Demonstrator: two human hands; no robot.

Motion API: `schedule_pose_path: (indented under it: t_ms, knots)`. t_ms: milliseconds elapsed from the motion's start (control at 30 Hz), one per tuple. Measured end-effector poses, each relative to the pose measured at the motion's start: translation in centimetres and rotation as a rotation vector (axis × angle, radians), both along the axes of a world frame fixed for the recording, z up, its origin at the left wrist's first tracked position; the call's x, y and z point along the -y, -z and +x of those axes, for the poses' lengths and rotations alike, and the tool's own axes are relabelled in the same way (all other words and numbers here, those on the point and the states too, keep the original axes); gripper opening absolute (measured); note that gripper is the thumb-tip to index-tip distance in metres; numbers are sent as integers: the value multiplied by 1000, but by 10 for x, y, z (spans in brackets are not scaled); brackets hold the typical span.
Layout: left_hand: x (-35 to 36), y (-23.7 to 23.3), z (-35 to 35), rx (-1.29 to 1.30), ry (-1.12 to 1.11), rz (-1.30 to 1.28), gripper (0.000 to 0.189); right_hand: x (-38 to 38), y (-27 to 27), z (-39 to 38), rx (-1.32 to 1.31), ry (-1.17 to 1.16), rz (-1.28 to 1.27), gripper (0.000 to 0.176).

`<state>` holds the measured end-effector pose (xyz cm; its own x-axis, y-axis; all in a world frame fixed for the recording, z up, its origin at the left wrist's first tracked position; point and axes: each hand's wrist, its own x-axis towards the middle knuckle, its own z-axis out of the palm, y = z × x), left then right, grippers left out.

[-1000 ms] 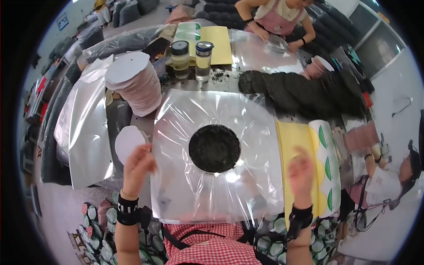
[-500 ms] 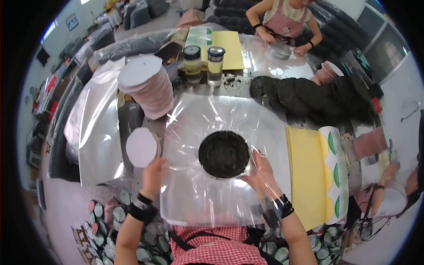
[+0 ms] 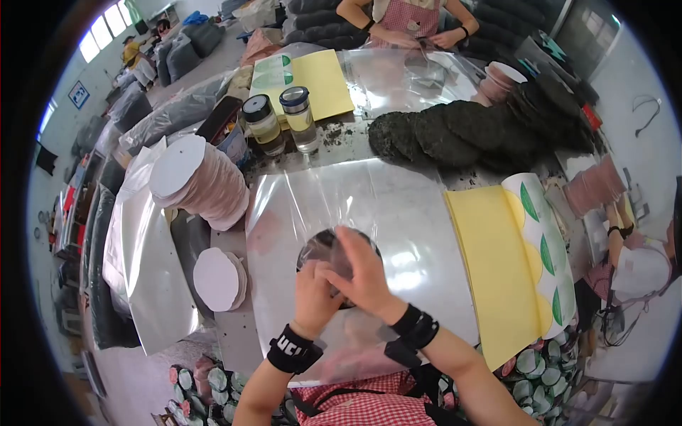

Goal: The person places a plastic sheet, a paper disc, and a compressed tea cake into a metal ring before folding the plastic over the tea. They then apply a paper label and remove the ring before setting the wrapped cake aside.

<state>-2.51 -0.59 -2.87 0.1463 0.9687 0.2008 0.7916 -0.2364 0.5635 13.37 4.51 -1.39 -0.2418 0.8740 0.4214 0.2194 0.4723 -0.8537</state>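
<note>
A dark round cake [image 3: 307, 248], apparently dried seaweed, lies on clear plastic film [image 3: 426, 312] in front of me. Both hands are over it and cover most of it. My left hand [image 3: 316, 292] has its fingers curled in at the cake's near left side, closed on a fold of the film. My right hand [image 3: 364, 273] reaches across from the right, fingers stretched out over the cake, its thumb close to the left fingers. Creases in the film run back from the cake's far edge. What lies beneath my palms is hidden.
White paper discs [image 3: 217, 280] lie left, below a tall disc stack [image 3: 206, 181]. Yellow sheets [image 3: 490, 263] and printed labels [image 3: 543, 248] lie right. Dark cakes [image 3: 462, 131] and two bottles [image 3: 298, 121] stand behind. Another person's hands [image 3: 447, 39] are across the table.
My hands have come inward from either side of the cake and now meet above it. The view has shifted. The co-worker's hands across the table have drawn closer together.
</note>
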Motion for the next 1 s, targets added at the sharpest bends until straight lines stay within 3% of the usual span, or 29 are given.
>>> schedule_pose_path:
  t_ms: [67, 100, 133, 200, 267, 333, 400, 500, 533, 567, 600, 633, 667, 700, 733, 767, 833, 867, 900, 967, 1000]
  knots:
    - [0, -18, -14, 142, -82, 151, 66, 6, 8, -10, 201, 89, 32, 56]
    - [-4, -24, -23, 294, -161, 290, 75, -1, 9, -13, 198, 88, 47, 56]
    - [-18, 2, -39, 667, -203, 127, 85, -3, 11, -14, 325, 64, 28, 53]
    - [-28, -8, -27, 610, -137, 58, 80, 8, 14, -12, 453, 34, -25, 50]
    - [-24, -20, -4, 373, -10, 28, 69, 3, 5, 2, 237, -98, 99, 50]
    - [-11, -1, -2, 172, -34, 268, 60, -8, 6, 28, 26, -186, 257, 52]
    - [-17, -5, -6, 121, -47, 316, 59, -24, 16, 43, 25, -49, 313, 42]
    - [-9, -6, -2, 172, 38, 137, 57, -69, 54, 17, -826, 76, -590, 44]
    - [-12, -10, -3, 303, 45, 123, 60, -58, 22, 7, -776, -127, -580, 55]
    - [-17, -12, -5, 432, 50, 117, 62, -50, 9, 3, -400, -186, -260, 59]
    - [-13, -1, -3, 855, -57, 69, 67, -43, -6, 6, -234, -327, 55, 52]
    - [-9, -2, -8, 852, -74, 63, 67, -36, -17, 9, -68, -462, 365, 48]
    - [-12, -3, -15, 814, 13, 156, 70, -30, -1, 13, -67, -476, 363, 48]
    - [-16, -4, -21, 781, 96, 254, 73, -20, 29, 19, -173, -505, 182, 47]
    - [-22, -8, -30, 527, 386, 208, 51, -14, 33, 24, -268, -531, -13, 48]
    - [-22, -6, -20, 554, 359, 205, 51, -8, 39, 29, -604, -397, -369, 40]
    - [-11, -1, 4, 104, 247, 72, 27, 10, -6, 20, 26, 35, -458, 24]
    - [-4, -1, 12, 116, 244, 58, 27, 27, -4, 9, 134, 74, -198, 14]
    - [-4, -2, 18, 52, 212, 89, 24, 40, -1, 10, 137, 75, -197, 14]
    - [-10, -2, 23, -88, 152, 176, 23, 55, 7, 10, 307, 199, 60, 23]
    - [-8, 5, 15, -68, 220, 43, 40, 51, -3, 15, 351, 211, 154, 18]
